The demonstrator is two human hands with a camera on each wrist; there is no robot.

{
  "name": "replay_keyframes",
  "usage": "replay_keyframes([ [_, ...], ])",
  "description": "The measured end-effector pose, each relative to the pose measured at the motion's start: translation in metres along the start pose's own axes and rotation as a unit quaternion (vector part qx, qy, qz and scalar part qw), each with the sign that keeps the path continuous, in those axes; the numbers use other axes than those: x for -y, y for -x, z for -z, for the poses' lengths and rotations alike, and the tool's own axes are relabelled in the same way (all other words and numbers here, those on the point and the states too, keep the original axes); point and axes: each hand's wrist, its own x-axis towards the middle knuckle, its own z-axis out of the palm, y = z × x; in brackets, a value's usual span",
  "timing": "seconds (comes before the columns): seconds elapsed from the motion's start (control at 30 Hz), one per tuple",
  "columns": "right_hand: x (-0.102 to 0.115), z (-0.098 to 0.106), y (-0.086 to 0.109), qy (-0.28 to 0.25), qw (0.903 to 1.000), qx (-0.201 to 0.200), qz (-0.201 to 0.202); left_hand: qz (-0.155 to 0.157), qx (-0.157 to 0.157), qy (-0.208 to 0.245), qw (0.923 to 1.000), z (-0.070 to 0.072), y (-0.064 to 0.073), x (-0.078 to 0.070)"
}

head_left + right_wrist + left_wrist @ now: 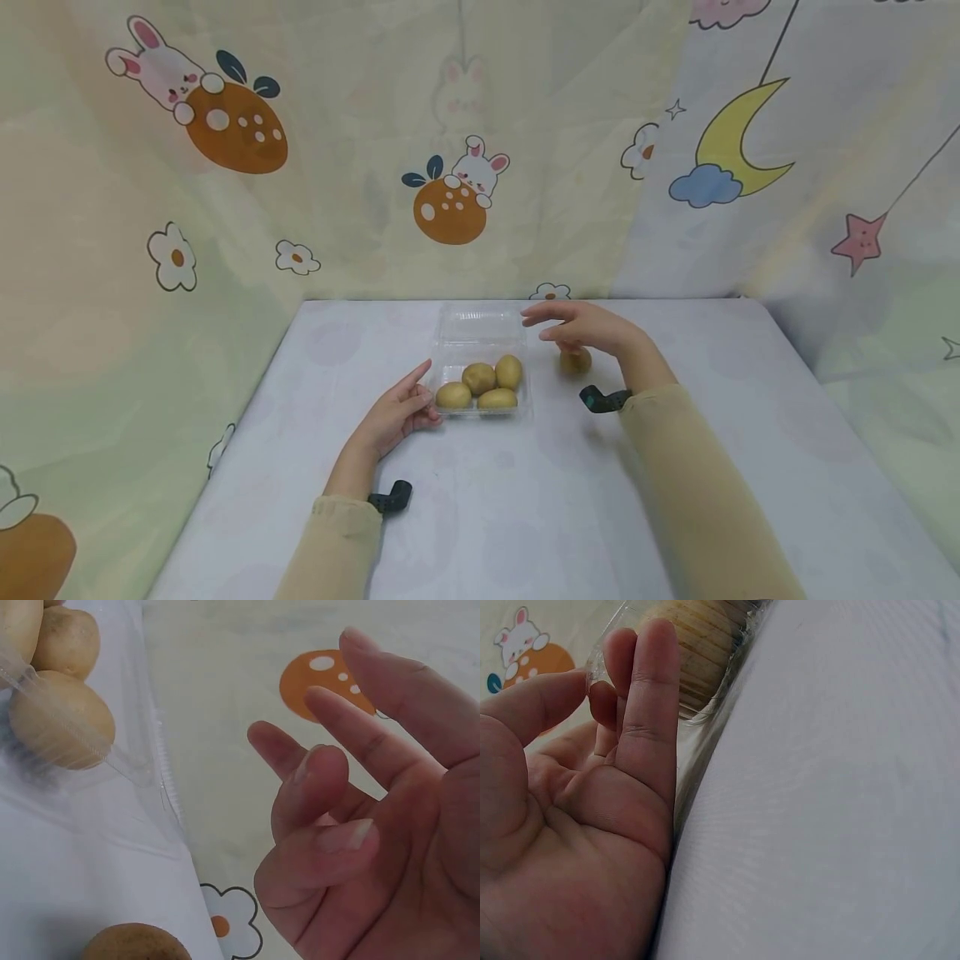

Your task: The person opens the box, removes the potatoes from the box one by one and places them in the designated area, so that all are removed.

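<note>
A clear plastic container (pixel 480 412) with its hinged lid (pixel 480 327) laid back holds several potatoes (pixel 478 378). At its left side, my left hand (pixel 393 417) pinches the rim near the front corner between thumb and fingers, the index finger pointing away. In the left wrist view, the thumb tip meets the clear plastic edge beside a potato (pixel 697 645). My right hand (pixel 588 327) hovers to the right of the lid with fingers spread and bent, holding nothing. Below it, a single potato (pixel 576 363) lies on the table, partly hidden in the head view and apart from the hand.
The table (pixel 480 517) has a white cover. A cartoon-printed cloth (pixel 360 208) hangs along its back and sides. Each wrist carries a small black camera, one on the left (pixel 392 497) and one on the right (pixel 603 399).
</note>
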Motion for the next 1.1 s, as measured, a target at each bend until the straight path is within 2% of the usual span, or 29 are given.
replay_keyframes([
  [0.4, 0.004, -0.01, -0.021, -0.023, 0.9975, 0.067, -0.004, -0.005, 0.002, 0.004, 1.0, -0.002, 0.0, 0.002],
  [1.1, 0.019, -0.041, -0.047, 0.027, 0.9919, 0.124, 0.011, 0.003, -0.003, 0.002, 1.0, -0.002, 0.001, -0.001],
])
